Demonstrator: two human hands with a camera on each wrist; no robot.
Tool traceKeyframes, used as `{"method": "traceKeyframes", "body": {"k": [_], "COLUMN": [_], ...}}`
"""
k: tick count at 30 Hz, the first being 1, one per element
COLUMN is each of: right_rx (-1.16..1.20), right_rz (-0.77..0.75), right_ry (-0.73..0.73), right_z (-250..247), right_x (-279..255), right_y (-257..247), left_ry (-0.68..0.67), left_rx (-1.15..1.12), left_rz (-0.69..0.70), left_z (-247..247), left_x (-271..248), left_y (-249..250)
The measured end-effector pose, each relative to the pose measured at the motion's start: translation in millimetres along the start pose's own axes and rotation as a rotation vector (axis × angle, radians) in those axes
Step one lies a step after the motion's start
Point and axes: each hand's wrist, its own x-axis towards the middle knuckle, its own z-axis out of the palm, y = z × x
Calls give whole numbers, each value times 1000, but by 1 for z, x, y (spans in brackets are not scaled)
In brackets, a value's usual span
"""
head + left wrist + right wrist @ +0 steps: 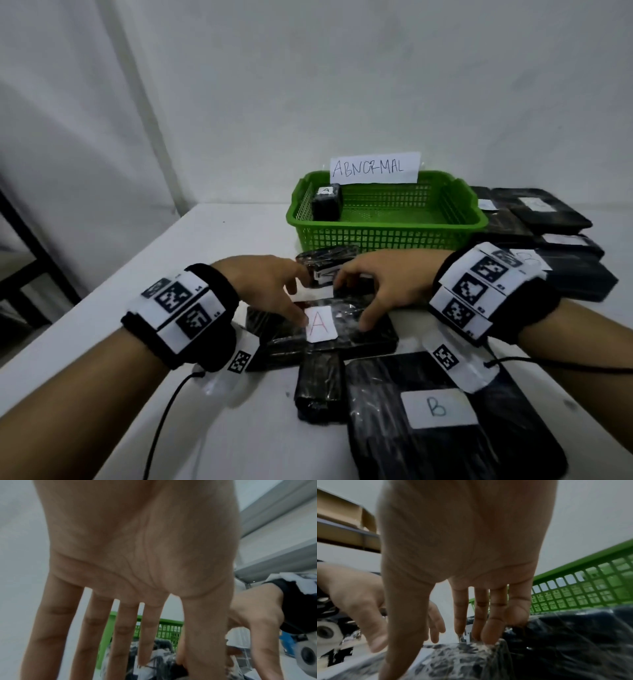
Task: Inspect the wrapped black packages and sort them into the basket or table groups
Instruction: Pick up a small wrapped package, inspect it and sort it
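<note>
A flat black wrapped package (370, 342) with a white label "A" lies on the white table (205, 240) in the head view. My left hand (291, 301) rests on its left part with straight, spread fingers, thumb beside the label. My right hand (352, 305) spans its right part, thumb on top and fingertips at the far edge (457, 660). A smaller wrapped package (325, 260) lies just behind the hands. The green basket (387, 236), marked "ABNORMAL", holds one small black package (327, 205). The wrist views show the left hand (161, 655) and the right hand (423, 654) with extended fingers.
A large package labelled "B" (438, 407) and a narrow black package (320, 387) lie near the front edge. Several black packages (548, 219) are stacked right of the basket. The wall stands close behind. Bare table lies to the left.
</note>
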Motion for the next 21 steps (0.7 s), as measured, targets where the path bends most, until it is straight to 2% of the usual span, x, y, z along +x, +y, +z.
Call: {"method": "traceKeyframes", "body": {"k": [4, 8, 10, 13, 17, 19, 21], "right_rx": [-68, -117, -161, -112, 176, 407, 821], "right_rz": [15, 83, 74, 8, -84, -117, -209], "right_ry": [-9, -96, -45, 114, 395, 606, 819], "right_z": [1, 4, 5, 3, -7, -15, -22], "right_x": [2, 3, 4, -2, -16, -19, -23], "right_y": [-7, -10, -14, -16, 1, 13, 23], "left_ry": [-54, -19, 26, 191, 501, 699, 784], "left_rx": [4, -12, -65, -190, -413, -572, -871], "left_rz": [13, 29, 61, 143, 191, 161, 175], "left_z": [12, 18, 19, 11, -5, -8, -9], "left_x": [5, 10, 9, 0, -14, -13, -8], "left_y": [-1, 3, 1, -5, -25, -35, -37]}}
